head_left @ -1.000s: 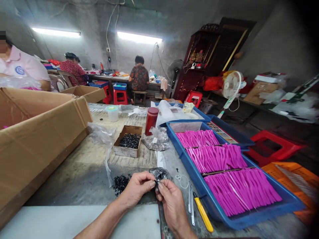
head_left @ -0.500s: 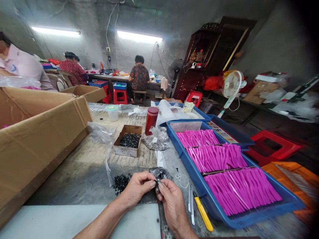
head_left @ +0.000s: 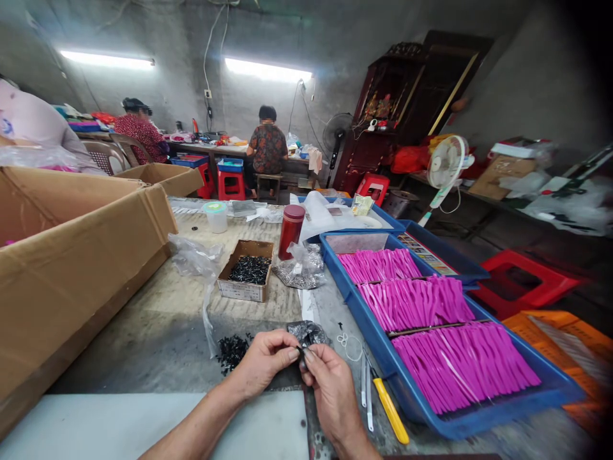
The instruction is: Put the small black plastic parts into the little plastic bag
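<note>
My left hand (head_left: pixel 261 363) and my right hand (head_left: pixel 328 383) meet fingertip to fingertip over the table. Pinched between them is a small black part (head_left: pixel 301 351), mostly covered by the fingers, so its exact kind cannot be made out. Just left of my left hand lies a heap of small black pieces (head_left: pixel 233 353). Behind the fingertips rests a dark plastic bag (head_left: pixel 309 333). Farther back, a small cardboard box (head_left: pixel 243 291) holds many little black pieces. A yellow-handled tool (head_left: pixel 391 412) and thin metal strips (head_left: pixel 366 393) lie to the right of my right hand.
A blue tray (head_left: pixel 352 306) with rows of magenta strips stands on the right. On the left is a large cardboard box (head_left: pixel 86 275). A dark red cylindrical container (head_left: pixel 291 231) and a clear tub (head_left: pixel 216 218) stand farther back. Co-workers sit beyond the table.
Both hands keep nearly the same pose, fingertips together on the small black part. The co-worker in pink at the far left has leaned over to the left.
</note>
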Demonstrator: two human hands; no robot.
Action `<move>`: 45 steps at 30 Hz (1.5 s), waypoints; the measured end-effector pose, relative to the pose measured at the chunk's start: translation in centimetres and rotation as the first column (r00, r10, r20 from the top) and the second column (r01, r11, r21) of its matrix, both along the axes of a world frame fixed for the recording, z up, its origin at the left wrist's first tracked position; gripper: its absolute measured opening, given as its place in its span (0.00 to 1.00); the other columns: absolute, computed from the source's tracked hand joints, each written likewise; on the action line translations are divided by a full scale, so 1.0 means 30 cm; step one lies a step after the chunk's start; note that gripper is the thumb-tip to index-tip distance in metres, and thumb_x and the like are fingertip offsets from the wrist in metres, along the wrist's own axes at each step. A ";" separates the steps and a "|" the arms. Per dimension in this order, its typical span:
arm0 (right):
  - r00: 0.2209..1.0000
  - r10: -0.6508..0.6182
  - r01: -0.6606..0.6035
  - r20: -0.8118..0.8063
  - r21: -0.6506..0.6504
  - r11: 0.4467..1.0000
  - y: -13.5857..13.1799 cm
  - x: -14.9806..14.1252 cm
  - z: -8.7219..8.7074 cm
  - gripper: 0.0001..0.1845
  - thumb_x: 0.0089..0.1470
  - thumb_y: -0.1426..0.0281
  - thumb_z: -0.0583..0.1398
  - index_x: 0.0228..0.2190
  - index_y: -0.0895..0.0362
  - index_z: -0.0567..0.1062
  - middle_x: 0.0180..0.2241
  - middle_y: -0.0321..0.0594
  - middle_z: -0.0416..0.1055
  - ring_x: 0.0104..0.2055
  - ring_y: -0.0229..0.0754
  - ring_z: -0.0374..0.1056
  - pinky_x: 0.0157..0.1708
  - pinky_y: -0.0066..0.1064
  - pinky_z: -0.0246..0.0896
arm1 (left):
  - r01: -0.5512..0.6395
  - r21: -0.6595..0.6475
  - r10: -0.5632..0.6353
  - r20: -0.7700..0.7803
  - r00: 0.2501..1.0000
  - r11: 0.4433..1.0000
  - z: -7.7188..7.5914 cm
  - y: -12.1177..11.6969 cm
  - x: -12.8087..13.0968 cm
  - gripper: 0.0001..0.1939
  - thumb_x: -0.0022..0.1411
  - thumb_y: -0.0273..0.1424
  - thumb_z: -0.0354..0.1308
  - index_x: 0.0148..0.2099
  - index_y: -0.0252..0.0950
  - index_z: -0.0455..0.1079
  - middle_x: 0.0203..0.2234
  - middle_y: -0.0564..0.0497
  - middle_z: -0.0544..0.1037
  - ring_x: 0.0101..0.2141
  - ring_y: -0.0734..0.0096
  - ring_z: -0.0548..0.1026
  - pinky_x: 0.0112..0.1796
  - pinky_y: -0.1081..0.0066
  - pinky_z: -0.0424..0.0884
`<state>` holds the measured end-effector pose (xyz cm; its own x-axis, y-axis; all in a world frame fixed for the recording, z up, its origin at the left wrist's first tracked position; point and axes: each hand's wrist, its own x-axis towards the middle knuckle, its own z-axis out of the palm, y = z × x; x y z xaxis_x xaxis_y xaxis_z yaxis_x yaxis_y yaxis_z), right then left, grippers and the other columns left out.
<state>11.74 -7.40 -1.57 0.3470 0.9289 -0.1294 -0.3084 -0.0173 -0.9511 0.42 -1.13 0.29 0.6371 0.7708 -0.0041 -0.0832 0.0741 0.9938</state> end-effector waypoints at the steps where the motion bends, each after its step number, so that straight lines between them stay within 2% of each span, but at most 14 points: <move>1: 1.000 0.001 -0.001 -0.001 -0.002 1.000 0.000 0.000 0.001 0.12 0.41 0.63 0.59 0.18 0.59 0.66 0.15 0.30 0.58 0.17 0.32 0.50 0.19 0.24 0.45 | -0.002 0.014 0.002 -0.008 1.000 1.000 0.000 0.000 0.000 0.10 0.50 0.33 0.56 0.25 0.30 0.68 0.19 0.52 0.70 0.24 0.74 0.66 0.30 0.75 0.61; 11: 0.998 0.008 -0.008 0.067 0.008 1.000 -0.002 0.009 -0.013 0.12 0.42 0.64 0.58 0.17 0.59 0.65 0.13 0.29 0.56 0.17 0.31 0.49 0.18 0.24 0.44 | 0.013 0.253 0.024 -0.140 0.990 0.967 0.007 0.006 -0.004 0.10 0.53 0.31 0.53 0.24 0.30 0.69 0.21 0.52 0.69 0.26 0.73 0.66 0.31 0.74 0.60; 16: 0.996 0.027 -0.027 0.083 -0.001 1.000 0.000 0.017 -0.014 0.12 0.42 0.64 0.58 0.16 0.59 0.65 0.13 0.29 0.56 0.16 0.31 0.49 0.18 0.24 0.44 | 0.029 0.285 0.019 -0.163 0.987 0.958 0.006 0.004 -0.005 0.10 0.53 0.31 0.52 0.24 0.31 0.69 0.21 0.52 0.69 0.26 0.73 0.66 0.30 0.75 0.60; 24: 0.992 0.087 -0.083 0.087 -0.041 0.996 0.008 0.033 0.015 0.12 0.38 0.64 0.60 0.15 0.59 0.65 0.13 0.29 0.58 0.15 0.30 0.50 0.17 0.24 0.44 | 0.036 0.313 0.023 -0.182 0.983 0.949 0.005 0.003 -0.004 0.11 0.53 0.32 0.52 0.24 0.31 0.70 0.20 0.52 0.69 0.25 0.73 0.65 0.29 0.76 0.60; 45: 0.984 0.045 -0.031 0.170 -0.081 0.996 0.014 0.028 0.030 0.12 0.35 0.65 0.60 0.12 0.59 0.66 0.11 0.29 0.57 0.15 0.31 0.49 0.16 0.24 0.46 | 0.023 0.370 0.073 -0.244 0.967 0.929 0.008 -0.003 -0.004 0.10 0.52 0.30 0.52 0.24 0.31 0.71 0.20 0.51 0.70 0.25 0.72 0.67 0.29 0.75 0.61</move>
<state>12.59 -6.99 -0.66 0.3348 0.9313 -0.1432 -0.1385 -0.1017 -0.9851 0.30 -1.21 0.52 0.6328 0.7640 0.1257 0.1734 -0.2980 0.9387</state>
